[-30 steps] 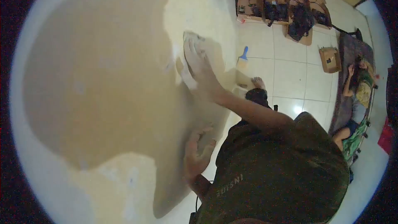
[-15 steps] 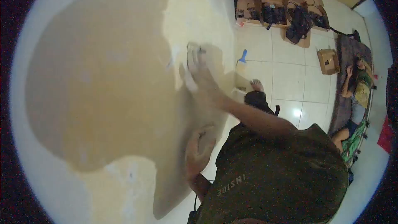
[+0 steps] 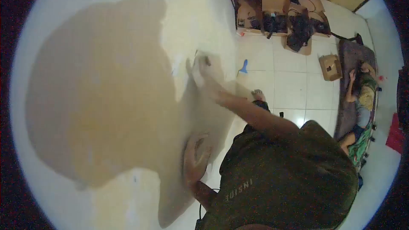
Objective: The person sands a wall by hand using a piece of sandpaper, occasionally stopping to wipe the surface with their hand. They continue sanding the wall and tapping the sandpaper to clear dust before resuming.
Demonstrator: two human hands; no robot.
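Note:
I face a pale yellow wall point(image 3: 106, 102) with white patches. My right hand point(image 3: 205, 73) reaches out on a straight arm and presses a pale pad or sheet point(image 3: 200, 59) flat against the wall; what the pad is made of is too blurred to tell. My left hand point(image 3: 194, 159) rests against the wall lower in the view, close to my chest, holding nothing. My dark green shirt point(image 3: 289, 179) fills the lower right. A large shadow of my head and arm lies across the wall.
A blue-handled scraper point(image 3: 243, 66) lies on the white tiled floor point(image 3: 294, 85) near my bare foot point(image 3: 257, 94). Cardboard boxes point(image 3: 272, 8) with dark cables stand against the far wall, and a small box point(image 3: 330, 66) sits apart. Another person point(image 3: 360, 98) lies on a mat at the right.
My right hand has slid the pad a short way along the wall. The left hand's fingers have drawn in slightly. The view has shifted a little.

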